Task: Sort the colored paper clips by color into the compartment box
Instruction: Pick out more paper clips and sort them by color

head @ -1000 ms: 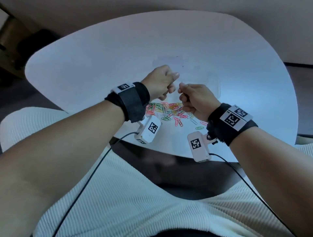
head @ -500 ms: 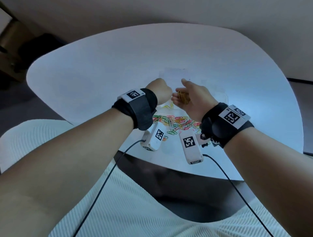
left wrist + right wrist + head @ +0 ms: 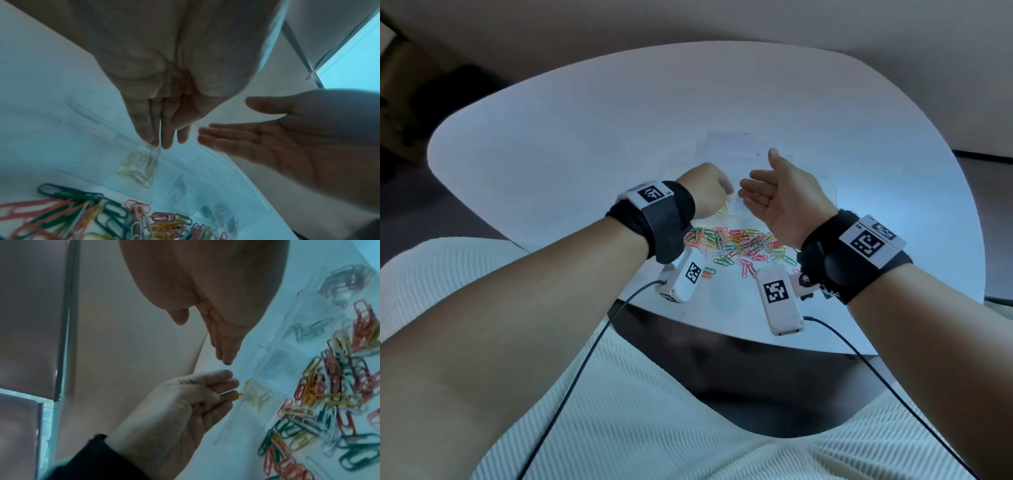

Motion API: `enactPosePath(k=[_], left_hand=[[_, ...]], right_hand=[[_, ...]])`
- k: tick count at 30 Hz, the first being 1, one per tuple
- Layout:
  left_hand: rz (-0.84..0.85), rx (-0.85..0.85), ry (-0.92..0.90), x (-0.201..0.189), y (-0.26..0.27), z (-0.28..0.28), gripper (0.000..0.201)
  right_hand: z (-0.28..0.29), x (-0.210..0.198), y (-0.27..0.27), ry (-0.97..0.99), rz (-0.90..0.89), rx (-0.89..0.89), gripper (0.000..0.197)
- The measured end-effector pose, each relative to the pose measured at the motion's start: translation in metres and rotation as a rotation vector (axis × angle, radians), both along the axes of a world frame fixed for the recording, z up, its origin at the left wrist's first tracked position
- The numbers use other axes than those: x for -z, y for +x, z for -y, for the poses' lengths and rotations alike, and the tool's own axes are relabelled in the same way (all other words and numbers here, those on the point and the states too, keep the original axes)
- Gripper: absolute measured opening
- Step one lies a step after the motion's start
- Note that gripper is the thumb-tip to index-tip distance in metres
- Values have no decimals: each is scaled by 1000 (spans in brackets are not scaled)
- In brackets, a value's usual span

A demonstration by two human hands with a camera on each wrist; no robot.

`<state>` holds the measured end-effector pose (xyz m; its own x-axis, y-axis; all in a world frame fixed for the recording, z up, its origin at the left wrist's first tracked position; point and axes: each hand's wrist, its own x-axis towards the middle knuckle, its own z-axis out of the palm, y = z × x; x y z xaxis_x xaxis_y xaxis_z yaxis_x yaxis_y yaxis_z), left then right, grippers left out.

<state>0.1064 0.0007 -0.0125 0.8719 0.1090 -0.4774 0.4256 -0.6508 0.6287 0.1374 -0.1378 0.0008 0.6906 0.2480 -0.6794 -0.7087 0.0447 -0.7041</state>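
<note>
A loose pile of mixed coloured paper clips (image 3: 739, 243) lies on the white table (image 3: 585, 137) in front of me. Just beyond it sits the clear compartment box (image 3: 828, 195), faint in the head view. My left hand (image 3: 162, 144) points its fingers down and pinches a yellow paper clip (image 3: 155, 151) just above the compartment holding yellow clips (image 3: 139, 168). My right hand (image 3: 753, 192) hovers beside it, palm up, fingers straight, nothing in it. In the right wrist view the left hand's fingertips (image 3: 232, 395) meet the yellow clips (image 3: 257, 395).
Other compartments hold silver clips (image 3: 345, 283) and bluish-grey clips (image 3: 308, 331). The table's near edge (image 3: 722, 329) lies just behind both wrists, with my lap below it. Behind the box a pale sheet (image 3: 729, 144) lies on the table.
The right hand, which cupped yellow clips half a second ago, now lies flat with a bare palm. The left hand has dropped to the box with a yellow clip.
</note>
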Motion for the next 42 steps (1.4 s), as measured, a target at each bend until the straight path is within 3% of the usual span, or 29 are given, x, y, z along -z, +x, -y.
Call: enactPosePath(k=[3, 9, 12, 16, 22, 27, 31, 33, 37, 42], left_hand=[[4, 101, 67, 0, -5, 1, 45], [155, 191, 96, -15, -11, 9, 27], [186, 289, 121, -17, -23, 21, 22], [157, 424, 191, -5, -37, 36, 13], [118, 577, 278, 17, -38, 37, 12], [108, 614, 325, 28, -38, 29, 15], [145, 950, 391, 42, -49, 47, 39], [159, 1038, 431, 47, -51, 56, 43], [106, 1058, 444, 53, -47, 57, 46], [91, 1013, 409, 56, -45, 54, 42]], right_hand=[[19, -9, -5, 3, 71, -22, 45], [73, -19, -16, -112, 176, -98, 22], [90, -10, -23, -311, 322, -230, 8], [104, 17, -29, -668, 484, -487, 6], [104, 43, -41, -730, 433, -679, 1], [99, 52, -43, -883, 538, -682, 12], [99, 56, -40, -997, 594, -651, 12], [106, 58, -36, -1056, 588, -608, 13], [128, 63, -29, -1123, 498, -569, 9], [130, 67, -28, -1070, 469, -624, 13]])
